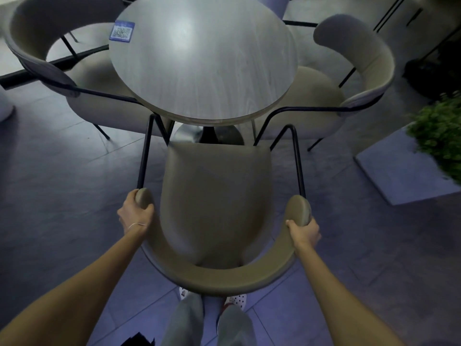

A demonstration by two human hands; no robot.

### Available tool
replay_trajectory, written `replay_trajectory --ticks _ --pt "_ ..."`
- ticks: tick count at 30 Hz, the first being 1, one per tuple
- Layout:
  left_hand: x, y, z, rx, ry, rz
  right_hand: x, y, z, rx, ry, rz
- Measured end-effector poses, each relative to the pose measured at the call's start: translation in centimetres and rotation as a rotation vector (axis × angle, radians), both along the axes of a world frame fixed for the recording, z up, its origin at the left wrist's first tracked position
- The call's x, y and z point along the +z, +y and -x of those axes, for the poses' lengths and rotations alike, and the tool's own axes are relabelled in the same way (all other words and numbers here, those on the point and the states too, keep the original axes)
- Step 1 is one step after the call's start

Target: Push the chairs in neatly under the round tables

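A blurred, unreadable QR sticker (122, 30) sits on the round table (203, 71).

Both hands grip the near armchair (214, 196) by its curved backrest ends: left hand (134, 216) on the left tip, right hand (304, 232) on the right. Its seat front sits just short of the round desk (202, 58) (a blue QR sticker (122, 30) lies near its far-left edge). Two matching armchairs flank the desk, seats partly under it.

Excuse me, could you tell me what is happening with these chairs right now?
A person holds the nearest chair by the ends of its curved backrest, the left hand on one end and the right hand on the other. Its seat is not yet under the round table. Two other chairs sit tucked in at the left and right.
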State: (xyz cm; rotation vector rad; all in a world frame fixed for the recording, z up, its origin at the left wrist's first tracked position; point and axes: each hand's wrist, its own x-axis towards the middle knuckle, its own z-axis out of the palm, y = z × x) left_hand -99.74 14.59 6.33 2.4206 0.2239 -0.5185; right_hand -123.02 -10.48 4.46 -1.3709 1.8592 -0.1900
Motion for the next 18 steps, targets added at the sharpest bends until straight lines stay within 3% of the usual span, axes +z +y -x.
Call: replay_trajectory --ticks 11,15,18 --pt "-0.3 -0.1 -0.6 0.002 0.028 -0.009 0.4 -0.4 -0.9 -0.015 0.065 -0.044" --pt "0.4 -0.4 -2.0 -0.064 0.182 -0.122 2.0 -0.8 -2.4 -0.057 0.132 -0.160" --pt "2.2 -1.4 -3.8 -0.113 0.246 -0.109 4.1 -1.4 -4.7 0.021 0.118 -0.117"
